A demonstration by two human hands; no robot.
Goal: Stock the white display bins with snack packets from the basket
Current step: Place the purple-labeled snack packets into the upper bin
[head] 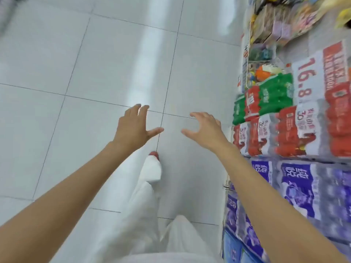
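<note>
White trousers [133, 224] fill the bottom of the view, one leg forward with a red shoe toe [154, 154] on the tiled floor [76, 63]. Both arms reach out over the middle of the floor. The left hand [133, 126] is spread and holds nothing; the right hand [205, 130] is empty too, its fingers loosely curved and apart.

The basket is not in view, and no white display bins can be made out. Along the floor's right edge stand purple bottle packs [296, 186], red bottle packs [266, 137] and green bottle packs [273, 95] under a price sign [305, 78]. Blurred colourful packets [281, 21] sit at the far right corner.

This looks like the walk to fetch stock. Best to find the basket first, keep clear of the stacked packs on the right, and keep both hands free to grip it.
</note>
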